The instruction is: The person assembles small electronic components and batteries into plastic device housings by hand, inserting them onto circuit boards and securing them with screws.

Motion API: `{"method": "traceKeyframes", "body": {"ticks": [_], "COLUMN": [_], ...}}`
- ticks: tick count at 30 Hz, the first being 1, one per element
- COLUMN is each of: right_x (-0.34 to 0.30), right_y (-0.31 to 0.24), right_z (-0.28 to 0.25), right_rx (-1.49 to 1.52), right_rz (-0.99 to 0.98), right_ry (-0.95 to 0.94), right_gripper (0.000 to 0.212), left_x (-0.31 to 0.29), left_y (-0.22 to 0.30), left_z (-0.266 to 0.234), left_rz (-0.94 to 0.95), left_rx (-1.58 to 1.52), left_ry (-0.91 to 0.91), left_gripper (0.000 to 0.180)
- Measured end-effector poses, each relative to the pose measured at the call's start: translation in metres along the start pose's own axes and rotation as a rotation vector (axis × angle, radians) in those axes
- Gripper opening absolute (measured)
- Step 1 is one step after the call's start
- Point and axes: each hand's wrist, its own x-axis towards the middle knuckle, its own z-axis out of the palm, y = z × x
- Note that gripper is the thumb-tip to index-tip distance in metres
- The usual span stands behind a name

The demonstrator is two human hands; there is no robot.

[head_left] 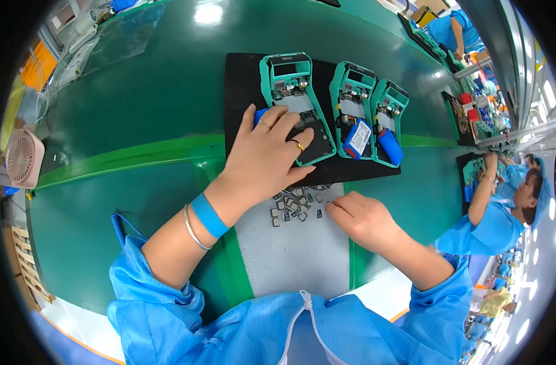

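My left hand point(265, 149) lies with fingers spread over the leftmost green device housing point(317, 125), touching it. Under its outer fingers a bit of a blue battery pack point(261, 114) shows; the rest is hidden. My right hand point(363, 222) is just above the table, thumb and forefinger pinched together beside a pile of small square metal-and-black parts point(296, 201). Whatever sits in that pinch is too small to make out. To the right stand a second housing point(353, 91) and a third housing point(390, 103), each with a blue battery lying on its lower end.
The housings rest on a black mat point(241, 79). A grey mat point(290, 261) lies in front of me, bordered by green tape. A pink fan point(25, 158) stands at the far left, near a coiled blue cord point(118, 228). At the right a co-worker point(494, 207) handles similar housings.
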Motion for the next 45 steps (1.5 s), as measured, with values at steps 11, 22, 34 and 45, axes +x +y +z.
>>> {"method": "traceKeyframes", "body": {"ticks": [11,22,34,45], "right_x": [0.078,0.144,0.158,0.151], "right_y": [0.017,0.079,0.075,0.073], "right_z": [-0.043,0.010,0.002,-0.004], "right_rx": [0.176,-0.226,-0.480,-0.401], "right_rz": [0.011,-0.011,-0.123,0.098], "right_ry": [0.099,0.294,0.153,0.215], "right_gripper": [0.010,0.016,0.017,0.014], "left_x": [-0.008,-0.006,-0.008,0.001], "left_y": [-0.029,-0.029,-0.031,-0.029], "left_z": [-0.006,-0.005,-0.006,-0.009], "left_rz": [0.063,0.058,0.044,0.076], "left_rx": [-0.182,-0.228,-0.230,-0.192], "left_ry": [0.025,0.032,0.029,-0.006], "left_gripper": [0.050,0.048,0.048,0.047]}}
